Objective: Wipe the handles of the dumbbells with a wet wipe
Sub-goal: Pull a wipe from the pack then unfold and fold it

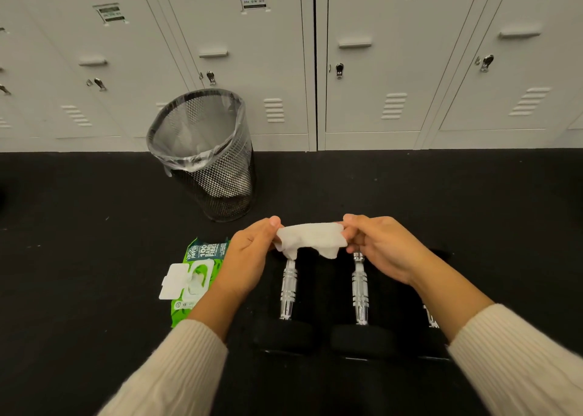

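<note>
A white wet wipe is stretched between my left hand and my right hand, each pinching one end, held above the dumbbells. Two black dumbbells lie side by side on the dark floor below, pointing away from me. The left one's chrome handle and the right one's chrome handle are bare, and their far ends are hidden by the wipe and hands. A third chrome handle peeks out beside my right forearm. The wipe touches neither handle.
A green pack of wet wipes lies open-lidded on the floor left of the dumbbells. A black mesh waste bin with a clear liner stands behind, against a row of grey lockers. Black floor spreads all around.
</note>
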The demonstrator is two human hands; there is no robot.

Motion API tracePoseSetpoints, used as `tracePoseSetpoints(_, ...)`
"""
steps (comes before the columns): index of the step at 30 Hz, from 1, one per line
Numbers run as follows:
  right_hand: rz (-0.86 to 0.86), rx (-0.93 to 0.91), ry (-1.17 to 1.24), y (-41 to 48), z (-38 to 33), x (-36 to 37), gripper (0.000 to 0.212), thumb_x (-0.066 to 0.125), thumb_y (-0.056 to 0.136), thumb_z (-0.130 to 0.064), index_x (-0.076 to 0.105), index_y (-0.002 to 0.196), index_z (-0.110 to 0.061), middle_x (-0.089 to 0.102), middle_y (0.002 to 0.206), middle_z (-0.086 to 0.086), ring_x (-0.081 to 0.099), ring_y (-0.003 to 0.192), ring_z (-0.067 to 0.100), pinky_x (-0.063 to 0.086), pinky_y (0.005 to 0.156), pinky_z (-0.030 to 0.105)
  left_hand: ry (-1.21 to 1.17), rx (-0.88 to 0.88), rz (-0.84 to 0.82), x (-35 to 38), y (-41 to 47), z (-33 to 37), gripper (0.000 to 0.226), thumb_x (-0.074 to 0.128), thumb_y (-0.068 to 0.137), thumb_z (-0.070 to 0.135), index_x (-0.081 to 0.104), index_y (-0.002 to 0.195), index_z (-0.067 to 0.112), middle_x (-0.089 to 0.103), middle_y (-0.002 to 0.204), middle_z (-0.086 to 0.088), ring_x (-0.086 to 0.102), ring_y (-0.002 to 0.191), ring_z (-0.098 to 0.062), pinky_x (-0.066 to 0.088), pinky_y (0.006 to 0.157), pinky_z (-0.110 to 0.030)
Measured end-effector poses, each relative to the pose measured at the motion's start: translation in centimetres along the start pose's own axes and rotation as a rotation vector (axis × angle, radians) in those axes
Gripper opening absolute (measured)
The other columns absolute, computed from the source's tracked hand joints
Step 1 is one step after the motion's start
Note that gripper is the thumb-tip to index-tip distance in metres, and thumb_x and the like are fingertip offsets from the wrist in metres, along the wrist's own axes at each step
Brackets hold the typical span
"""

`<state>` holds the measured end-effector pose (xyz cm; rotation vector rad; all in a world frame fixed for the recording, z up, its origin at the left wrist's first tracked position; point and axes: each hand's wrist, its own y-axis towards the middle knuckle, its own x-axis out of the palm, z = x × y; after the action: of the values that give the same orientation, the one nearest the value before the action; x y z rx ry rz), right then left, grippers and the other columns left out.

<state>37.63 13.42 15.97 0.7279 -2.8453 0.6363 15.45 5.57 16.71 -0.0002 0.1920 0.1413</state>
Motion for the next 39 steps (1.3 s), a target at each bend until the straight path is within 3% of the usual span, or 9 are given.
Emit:
tracePoseSetpoints(6, 0.071, 0.003, -0.08, 0.1, 0.2, 0.6, 0.039, 0.051, 0.096, -0.027, 0.075, 0.082, 0.0, 0.076, 0.092, 0.008, 0.066, 0.087, 0.02, 0.051, 0.083, 0.032, 0.318, 0.24, 0.14, 0.0, 0.2, -0.1, 0.043, 0.053, 0.094, 0.024, 0.055, 0.053, 0.009, 0.058, 0.068, 0.0, 0.054, 0.061, -0.013, 0.042, 0.058, -0.031)
tracePoseSetpoints(11, 0.171, -0.12, -0.019, 0.5, 0.5, 1.1, 0.021, 0.067, 0.086, -0.021, 0.075, 0.087, -0.002, 0.075, 0.098, 0.014, 0.07, 0.098, 0.029, 0.052, 0.096, 0.044, 0.228, 0.218, 0.126, 0.5, 0.0, -0.6, 0.002, 0.075, 0.08, 0.01, 0.074, 0.078, 0.01, 0.064, 0.085, -0.004, 0.061, 0.078, -0.013, 0.047, 0.067, -0.023)
tracePoseSetpoints(16, 0.186, -0.16, -0.102, 0.6, 0.6, 1.3, 0.017, 0.069, 0.082, -0.003, 0.073, 0.091, -0.017, 0.071, 0.102, 0.014, 0.068, 0.1, 0.035, 0.057, 0.086, 0.047, 0.184, 0.184, 0.109, 0.6, -0.4, -0.4, 0.004, 0.076, 0.079, 0.013, 0.073, 0.077, 0.01, 0.064, 0.085, -0.007, 0.061, 0.077, -0.019, 0.048, 0.065, -0.035)
tracePoseSetpoints(20, 0.008, -0.158, -0.164, 0.5, -0.2, 1.1, 0.027, 0.063, 0.084, 0.004, 0.068, 0.103, -0.016, 0.07, 0.106, 0.011, 0.069, 0.093, 0.024, 0.056, 0.077, 0.034, -0.021, -0.074, 0.045, 0.5, -0.1, -0.3, 0.044, 0.083, 0.071, 0.014, 0.053, 0.103, 0.008, 0.071, 0.089, -0.011, 0.068, 0.077, -0.019, 0.053, 0.072, -0.037)
tracePoseSetpoints(23, -0.178, -0.101, -0.255, 0.3, -1.4, 0.8, 0.027, 0.059, 0.087, 0.002, 0.07, 0.103, -0.017, 0.065, 0.116, 0.006, 0.067, 0.1, 0.023, 0.056, 0.081, 0.034, -0.046, -0.244, -0.18, 0.5, 0.9, -0.7, 0.093, 0.087, 0.063, 0.032, 0.033, 0.138, 0.027, 0.07, 0.113, -0.004, 0.066, 0.105, -0.015, 0.051, 0.089, -0.033)
tracePoseSetpoints(27, -0.219, -0.055, -0.334, 0.4, -2.5, 0.4, 0.03, 0.056, 0.089, 0.0, 0.072, 0.103, -0.021, 0.061, 0.122, 0.004, 0.06, 0.111, 0.025, 0.055, 0.092, 0.042, -0.114, -0.266, -0.338, 2.3, 1.1, -0.4, 0.04, 0.075, 0.078, 0.009, 0.064, 0.117, 0.012, 0.073, 0.107, -0.007, 0.067, 0.104, -0.022, 0.052, 0.087, -0.032)
tracePoseSetpoints(30, -0.144, -0.077, -0.078, 0.6, -2.1, 0.3, 0.036, 0.055, 0.089, 0.0, 0.065, 0.119, -0.017, 0.065, 0.121, 0.01, 0.061, 0.114, 0.03, 0.054, 0.094, 0.043, -0.204, -0.29, -0.255, 3.4, 0.8, -0.5, 0.017, 0.072, 0.08, 0.006, 0.071, 0.097, 0.004, 0.074, 0.096, -0.014, 0.07, 0.089, -0.025, 0.054, 0.078, -0.035)
tracePoseSetpoints(35, 0.068, 0.127, 0.244, 0.6, 1.0, 0.8, 0.08, 0.075, 0.073, -0.035, 0.035, 0.142, -0.03, 0.068, 0.117, 0.02, 0.067, 0.106, 0.036, 0.057, 0.082, 0.045, -0.336, -0.326, -0.121, 3.5, 0.7, -0.7, 0.022, 0.07, 0.082, 0.009, 0.071, 0.103, 0.006, 0.072, 0.104, -0.015, 0.068, 0.098, -0.031, 0.054, 0.081, -0.041)
tracePoseSetpoints(39, -0.001, 0.097, 0.219, 0.1, 2.1, 1.4, 0.078, 0.074, 0.078, -0.01, 0.036, 0.138, -0.039, 0.07, 0.112, 0.017, 0.07, 0.1, 0.034, 0.056, 0.085, 0.046, -0.354, -0.32, -0.109, 2.6, 0.5, -1.0, 0.029, 0.067, 0.083, 0.003, 0.067, 0.112, 0.004, 0.071, 0.11, -0.015, 0.066, 0.103, -0.032, 0.054, 0.085, -0.045)
